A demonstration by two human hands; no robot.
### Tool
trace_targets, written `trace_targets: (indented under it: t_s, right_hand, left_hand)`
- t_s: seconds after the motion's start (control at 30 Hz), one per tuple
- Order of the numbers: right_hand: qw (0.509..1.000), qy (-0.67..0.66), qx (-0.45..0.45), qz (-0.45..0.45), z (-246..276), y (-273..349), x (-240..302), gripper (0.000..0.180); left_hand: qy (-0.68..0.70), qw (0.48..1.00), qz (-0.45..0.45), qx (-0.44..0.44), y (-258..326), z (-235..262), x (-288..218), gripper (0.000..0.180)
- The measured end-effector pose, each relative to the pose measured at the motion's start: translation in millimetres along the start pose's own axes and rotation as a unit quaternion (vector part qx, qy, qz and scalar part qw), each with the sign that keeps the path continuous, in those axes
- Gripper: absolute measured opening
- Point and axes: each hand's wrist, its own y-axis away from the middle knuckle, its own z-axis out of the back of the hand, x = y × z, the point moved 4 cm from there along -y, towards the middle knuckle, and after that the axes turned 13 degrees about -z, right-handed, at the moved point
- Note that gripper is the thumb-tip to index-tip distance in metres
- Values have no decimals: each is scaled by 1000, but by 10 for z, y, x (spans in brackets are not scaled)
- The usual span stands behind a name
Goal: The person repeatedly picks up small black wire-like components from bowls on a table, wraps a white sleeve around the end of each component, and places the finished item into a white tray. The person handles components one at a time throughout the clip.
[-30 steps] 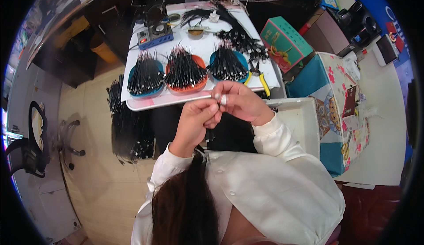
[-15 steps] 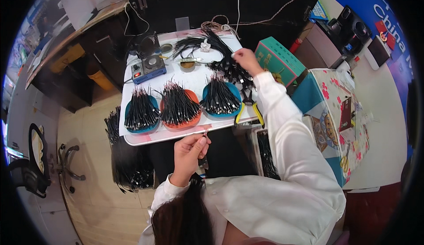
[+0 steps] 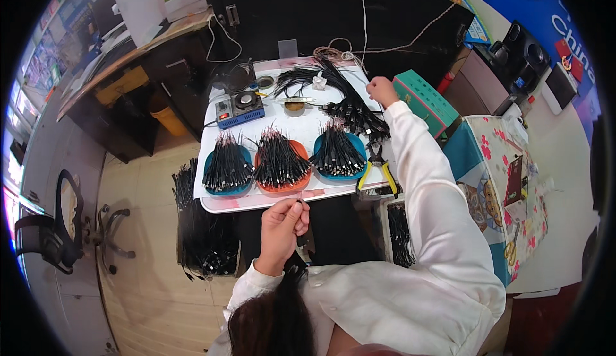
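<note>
My left hand is closed in a pinch in front of the table's near edge. A thin black cable is in it, mostly hidden by the fingers. My right hand is curled at the table's far right edge, beside a pile of black cables; what its fingers hold, if anything, is hidden. Along the near side of the table stand a blue tray, an orange tray and another blue tray, each heaped with short black cables with metal plugs. Yellow-handled pliers lie right of them.
A blue soldering pot unit and a small round tin sit farther back on the white table. A green box borders its right side. More black cables fill a container below left. A flowered cloth covers the right-hand table.
My right hand has moved a little right across the table's edge, away from the cable pile. The reddish wire ends above my left fingers no longer show. The whole view has shifted.
</note>
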Motion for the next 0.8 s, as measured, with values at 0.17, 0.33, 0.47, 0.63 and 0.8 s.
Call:
trace_targets:
  t_s: [0.17, 0.33, 0.47, 0.63, 0.8]
  right_hand:
    - [973, -173, 49, 143, 701, 1277, 961, 17]
    - [926, -229, 224, 201, 601, 3080, 1173, 12]
    - [924, -224, 246, 187, -47, 4251, 872, 14]
    - [887, -162, 392, 184, -577, 4592, 630, 13]
    - [862, -350, 329, 160, 18, 3930, 783, 19]
  left_hand:
    - [-30, 998, -49, -19, -1, -126, -197, 18]
    - [9, 991, -131, -7, -192, -430, -485, 18]
    - [29, 957, -289, -4, -241, -444, -943, 19]
    - [-47, 967, -241, 62, 268, -403, -796, 16]
    - [-95, 975, -155, 127, 746, -464, -323, 14]
